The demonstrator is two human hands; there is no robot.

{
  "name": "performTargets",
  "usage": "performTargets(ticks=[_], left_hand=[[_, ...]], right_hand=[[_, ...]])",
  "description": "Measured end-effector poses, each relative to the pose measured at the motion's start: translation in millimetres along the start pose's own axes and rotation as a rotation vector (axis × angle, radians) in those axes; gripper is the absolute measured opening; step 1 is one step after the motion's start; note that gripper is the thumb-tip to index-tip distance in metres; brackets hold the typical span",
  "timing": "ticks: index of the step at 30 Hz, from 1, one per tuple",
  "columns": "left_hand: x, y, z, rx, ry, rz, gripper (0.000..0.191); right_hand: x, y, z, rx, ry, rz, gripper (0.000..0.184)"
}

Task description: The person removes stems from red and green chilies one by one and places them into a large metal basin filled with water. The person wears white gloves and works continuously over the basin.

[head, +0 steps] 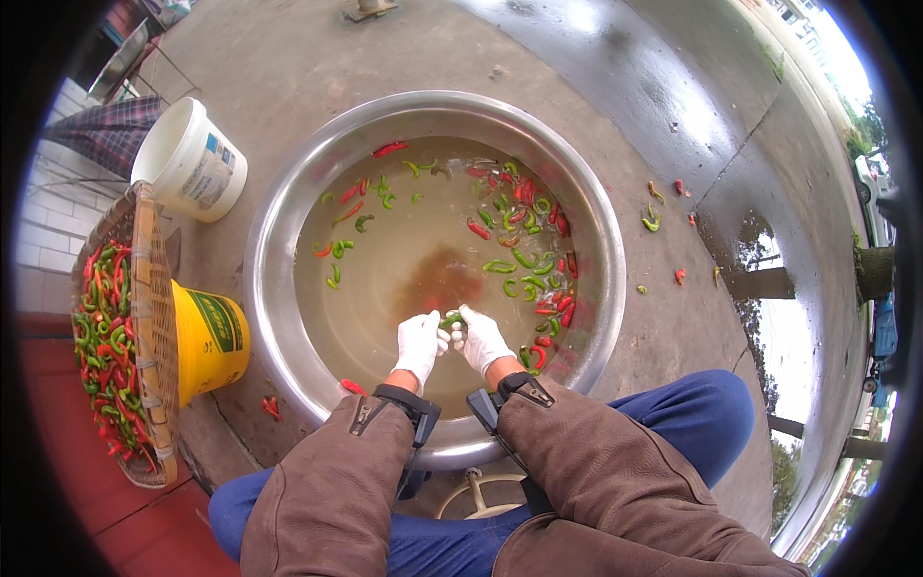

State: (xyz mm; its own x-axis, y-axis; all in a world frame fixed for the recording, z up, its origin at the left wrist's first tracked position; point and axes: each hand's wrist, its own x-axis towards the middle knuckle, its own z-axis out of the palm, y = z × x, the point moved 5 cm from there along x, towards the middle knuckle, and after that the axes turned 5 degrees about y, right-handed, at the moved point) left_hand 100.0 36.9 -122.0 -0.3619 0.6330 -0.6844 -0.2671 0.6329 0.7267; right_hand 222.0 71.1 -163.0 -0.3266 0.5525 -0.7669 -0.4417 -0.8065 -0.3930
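A wide round metal basin [613, 245] of cloudy water lies before me, with red and green chili peppers [530, 263] floating mostly along its right side and fewer at the left. My left hand [420, 342] and my right hand [482, 342], both in thin white gloves, meet over the near half of the water. Between their fingertips is a green chili pepper [451, 320], partly covered by the fingers. Beyond my hands a reddish-brown patch shows in the water. One red pepper [353, 387] lies at the basin's near left edge.
On the left, a woven bamboo basket [166, 339] full of red and green peppers rests on a yellow bucket [216, 342]. A white plastic bucket [227, 177] stands behind it. Stray peppers [651, 218] lie on the concrete at right. Wet ground [670, 94] stretches beyond. My knees flank the basin's near side.
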Motion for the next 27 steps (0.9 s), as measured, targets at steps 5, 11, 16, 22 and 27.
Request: performTargets(ticks=[5, 11, 16, 22, 27], left_hand=[[8, -5, -5, -0.002, 0.059, 0.015, 0.018], [7, -1, -8, 0.193, 0.099, 0.216, 0.015], [-1, 5, -4, 0.384, 0.166, 0.379, 0.017], [8, -8, 3, 0.317, 0.048, 0.218, 0.012], [8, -23, 2, 0.264, -0.081, 0.05, 0.013]], right_hand=[[-4, -3, 8, -0.137, -0.074, -0.069, 0.017], [-10, 2, 11, -0.4, -0.043, 0.046, 0.015], [2, -10, 9, -1.21, 0.238, -0.543, 0.025], [7, 3, -12, -0.76, 0.242, -0.207, 0.019], [-4, 3, -3, -0.384, 0.172, -0.215, 0.018]])
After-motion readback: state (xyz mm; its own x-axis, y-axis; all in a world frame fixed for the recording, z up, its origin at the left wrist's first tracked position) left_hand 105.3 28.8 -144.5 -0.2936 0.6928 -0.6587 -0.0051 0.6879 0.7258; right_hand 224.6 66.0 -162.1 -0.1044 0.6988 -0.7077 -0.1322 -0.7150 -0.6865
